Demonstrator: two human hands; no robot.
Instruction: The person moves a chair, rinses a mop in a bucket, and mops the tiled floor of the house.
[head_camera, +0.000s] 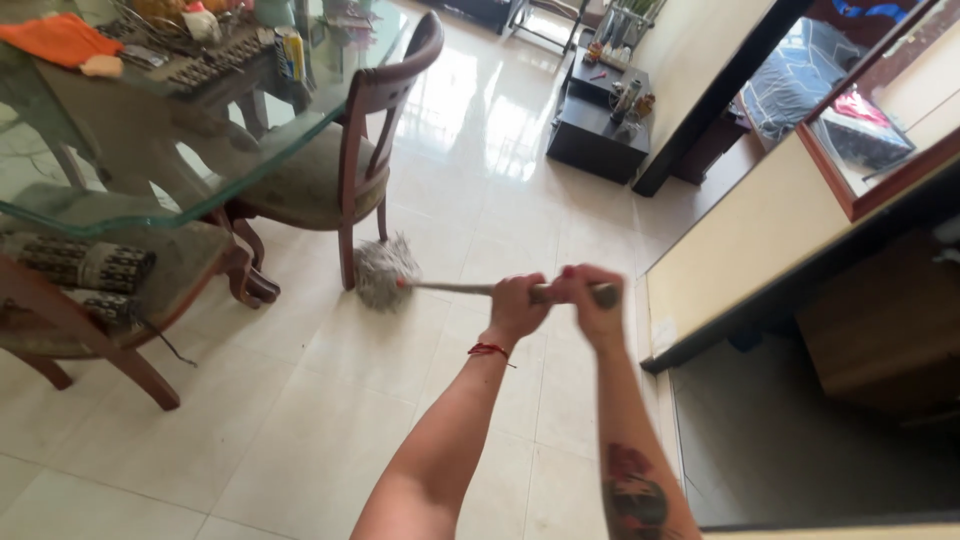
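Hands (555, 300) on mop (386, 272) beside chair (345, 160)

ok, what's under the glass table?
Seen through the glass table: two wooden chairs with cushioned seats, a patterned cushion on the nearer one. The mop head touches the far chair's leg. Floor below the seats is hidden.

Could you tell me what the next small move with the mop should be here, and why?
Probably a short pull of the mop head back from the chair leg. Both hands, left hand and right hand, grip the handle, and the strands sit right against that leg, with open tile floor nearer the person.
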